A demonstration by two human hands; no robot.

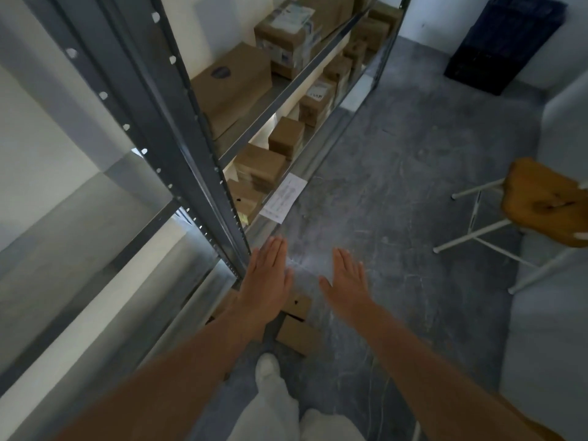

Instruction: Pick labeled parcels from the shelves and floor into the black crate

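My left hand [265,283] covers part of the cardboard boxes on the floor [297,332]. The white label on a lower-shelf box [319,90] is too blurred to read. The wooden stool [547,202] seems cut off at the right edge.

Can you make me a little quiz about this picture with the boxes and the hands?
1. True or false: the left hand and the right hand are both empty.
2. Where is the black crate? A) on the shelf B) on the floor in the far corner C) on the stool
3. Fill in: the small boxes by the person's foot lie on the ____.

Key: 1 true, both are open and flat, holding nothing. 2 B, it stands against the wall past the stool. 3 floor, just at the foot of the shelf.
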